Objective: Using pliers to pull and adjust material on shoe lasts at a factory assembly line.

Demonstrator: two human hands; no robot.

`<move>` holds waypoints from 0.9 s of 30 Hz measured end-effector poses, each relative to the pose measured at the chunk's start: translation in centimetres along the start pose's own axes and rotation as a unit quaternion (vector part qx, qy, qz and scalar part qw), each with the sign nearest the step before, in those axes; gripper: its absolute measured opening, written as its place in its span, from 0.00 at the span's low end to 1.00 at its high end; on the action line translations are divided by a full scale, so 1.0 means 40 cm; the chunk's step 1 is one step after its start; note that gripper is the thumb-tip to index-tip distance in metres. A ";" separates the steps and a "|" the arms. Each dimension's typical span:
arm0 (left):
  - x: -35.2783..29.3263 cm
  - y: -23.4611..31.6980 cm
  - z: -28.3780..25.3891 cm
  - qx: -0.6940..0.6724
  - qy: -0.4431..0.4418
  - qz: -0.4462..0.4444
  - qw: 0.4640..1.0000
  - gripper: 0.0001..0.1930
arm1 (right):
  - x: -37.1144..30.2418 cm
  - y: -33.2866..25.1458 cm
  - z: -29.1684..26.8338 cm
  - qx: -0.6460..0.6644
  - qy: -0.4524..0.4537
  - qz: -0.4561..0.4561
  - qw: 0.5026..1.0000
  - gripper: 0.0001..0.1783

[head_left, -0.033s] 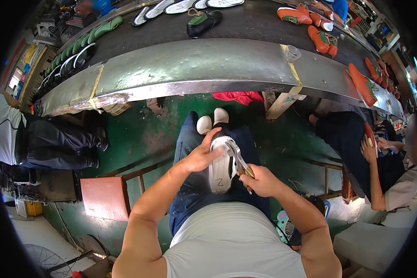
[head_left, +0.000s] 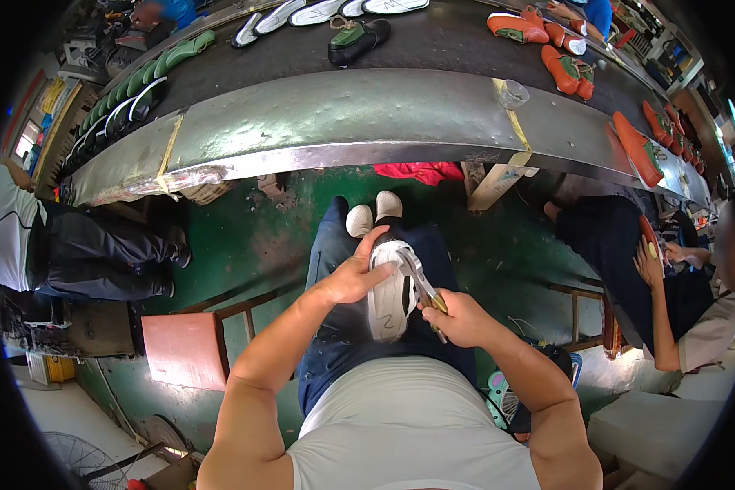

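Observation:
An upside-down shoe (head_left: 386, 309) rests over my lap with its pale sole facing up and a handwritten mark near the end closest to me. My left hand (head_left: 354, 278) is closed around the far part of the shoe, thumb pressed on the sole. In my right hand (head_left: 463, 319) are metal pliers (head_left: 422, 286), gripped by their handles. Their head reaches over the shoe's right edge near its far end. Whether the jaws pinch any material is too small to make out.
A long metal-edged workbench (head_left: 302, 106) runs ahead, bearing a black-and-green shoe (head_left: 358, 42), orange shoes (head_left: 563, 69) and green uppers (head_left: 151, 73). A pink-topped stool (head_left: 185, 349) stands left. One person (head_left: 90, 245) is at far left; another (head_left: 670, 310) sits at right holding a shoe.
The pliers in my right hand have shifted very slightly against the shoe's edge. My left hand and the shoe stay nearly in place.

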State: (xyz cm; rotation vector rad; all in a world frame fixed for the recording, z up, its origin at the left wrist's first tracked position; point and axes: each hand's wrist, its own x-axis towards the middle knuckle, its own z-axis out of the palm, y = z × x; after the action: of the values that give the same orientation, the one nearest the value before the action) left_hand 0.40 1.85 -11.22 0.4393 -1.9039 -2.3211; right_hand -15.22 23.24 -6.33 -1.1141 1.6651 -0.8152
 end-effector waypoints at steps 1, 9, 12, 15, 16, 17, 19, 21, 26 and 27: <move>-0.003 0.000 0.003 -0.002 -0.014 -0.002 1.000 0.35 | 0.011 0.004 0.001 0.000 0.001 0.000 1.000 0.16; 0.003 -0.004 0.017 0.097 0.001 -0.004 0.995 0.33 | 0.045 -0.146 -0.162 0.263 0.119 -0.093 0.953 0.15; 0.009 -0.037 -0.013 0.062 0.034 -0.003 0.997 0.32 | -0.012 -0.066 -0.087 0.150 -0.010 0.031 0.988 0.15; 0.015 -0.032 -0.005 0.045 0.037 -0.015 0.998 0.32 | 0.009 -0.004 -0.027 0.143 -0.060 0.082 0.984 0.14; 0.012 -0.030 -0.002 0.049 0.037 -0.017 0.998 0.31 | 0.020 -0.006 -0.012 0.123 -0.031 0.064 0.990 0.12; 0.009 -0.029 -0.001 0.053 0.037 -0.020 0.998 0.31 | 0.030 -0.003 -0.004 0.102 -0.002 0.045 0.994 0.11; 0.007 -0.027 -0.008 0.061 0.038 0.005 0.997 0.31 | 0.049 0.001 0.000 0.100 -0.007 0.005 0.995 0.11; 0.012 -0.026 -0.013 0.069 0.039 0.034 0.996 0.31 | 0.060 -0.006 0.015 0.351 -0.057 0.087 0.931 0.11; 0.007 -0.023 0.003 0.063 0.080 -0.004 0.995 0.29 | 0.046 -0.023 0.014 0.236 -0.049 0.090 0.966 0.13; 0.009 -0.022 -0.002 0.062 0.079 -0.005 0.995 0.29 | 0.061 -0.025 0.001 0.237 -0.048 0.091 0.966 0.13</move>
State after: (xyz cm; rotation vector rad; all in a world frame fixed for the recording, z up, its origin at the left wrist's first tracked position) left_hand 0.16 1.87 -12.14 0.6256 -1.9803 -2.1098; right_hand -15.22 20.61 -6.28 -0.6471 1.3684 -0.9580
